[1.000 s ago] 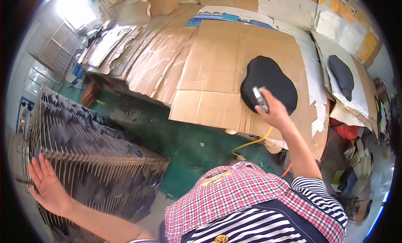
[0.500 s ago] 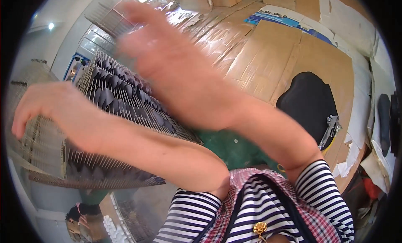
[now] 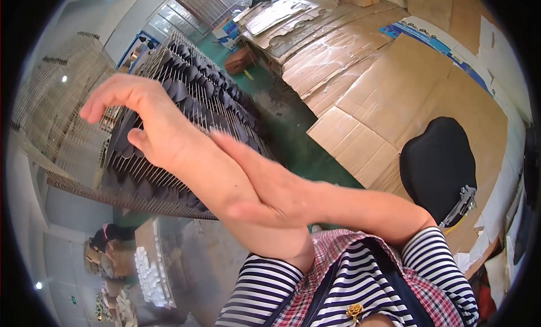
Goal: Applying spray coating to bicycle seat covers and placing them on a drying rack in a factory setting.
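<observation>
Bare and raised, my left hand (image 3: 135, 104) stands in front of a wire rack (image 3: 189, 116), fingers curved, thumb apart, holding nothing. My right hand (image 3: 273, 192) lies across my left forearm (image 3: 217, 183). Its thumb rests over the near side and its stretched fingers lie along the upper edge, slightly blurred. Dark leaf-shaped pieces (image 3: 177, 90) sit in rows on the rack's wires, behind my left hand. To the right, a flat black rounded pad (image 3: 437, 163) with a metal clip (image 3: 462, 206) at its lower edge lies on a cardboard-covered table (image 3: 389, 101).
Green floor (image 3: 304, 152) shows between rack and table. A second wire rack (image 3: 59, 110) stands at the far left. A brown block-shaped object (image 3: 238, 60) is on the floor beyond. At lower left, another person (image 3: 112, 234) is near a table with white pieces (image 3: 149, 276).
My right hand has come down from in front of the far rack onto my left forearm. My left hand has moved right and slightly up, and the view has shifted.
</observation>
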The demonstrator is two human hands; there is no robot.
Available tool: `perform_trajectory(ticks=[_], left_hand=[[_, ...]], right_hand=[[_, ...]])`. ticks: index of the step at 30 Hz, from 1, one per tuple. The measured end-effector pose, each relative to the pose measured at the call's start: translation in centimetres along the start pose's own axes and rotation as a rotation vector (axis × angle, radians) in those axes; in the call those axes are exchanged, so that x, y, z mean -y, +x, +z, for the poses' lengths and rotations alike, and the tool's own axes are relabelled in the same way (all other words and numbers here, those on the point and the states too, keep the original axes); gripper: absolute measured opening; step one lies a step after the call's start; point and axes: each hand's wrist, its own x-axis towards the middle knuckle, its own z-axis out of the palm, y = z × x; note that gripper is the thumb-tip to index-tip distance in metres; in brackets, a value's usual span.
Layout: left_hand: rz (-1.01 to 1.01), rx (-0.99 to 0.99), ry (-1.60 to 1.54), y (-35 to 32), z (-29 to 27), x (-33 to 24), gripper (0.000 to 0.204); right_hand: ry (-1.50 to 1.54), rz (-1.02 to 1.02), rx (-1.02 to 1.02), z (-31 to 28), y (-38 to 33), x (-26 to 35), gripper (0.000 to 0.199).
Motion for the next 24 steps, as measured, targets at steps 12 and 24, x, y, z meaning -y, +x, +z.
perform_trajectory(ticks=[12,24], left_hand=[[0.025,0.065,0.005,0.0,2.1,-2.3,0.064],[0.016,0.109,-0.022,-0.3,-1.1,-0.8,0.052]], right_hand=[[-0.084,-0.403,-0.282,1.0,-4.0,-0.3,0.019],[-0.083,-0.435,-0.102,-3.2,-3.3,0.0,0.022]])
